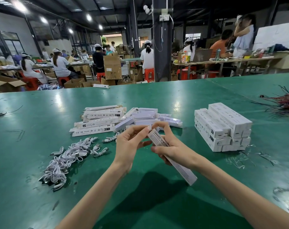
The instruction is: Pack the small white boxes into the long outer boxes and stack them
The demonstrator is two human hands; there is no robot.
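On the green table [41,113], at about nine o'clock from the hands, lies a loose heap of white USB cables [66,156]. At eleven o'clock, a little further away, some flat outer boxes [97,121] with printed marks lie one over the other. Just beside them, at twelve o'clock, is a pile of small white boxes [145,118], lying in many directions.

In the middle, the left hand [130,144] has its fingers curled, and its thumb and forefinger pinch the far end of a long outer box [157,138]. The right hand [175,151] grips this same box around its middle; the box is lifted off the table and tilted, its near end pointing to five o'clock.

At two o'clock stands a stack of long white boxes [223,128], several layers high. Further at two o'clock, at the table edge, lies a bundle of thin wires [285,103].
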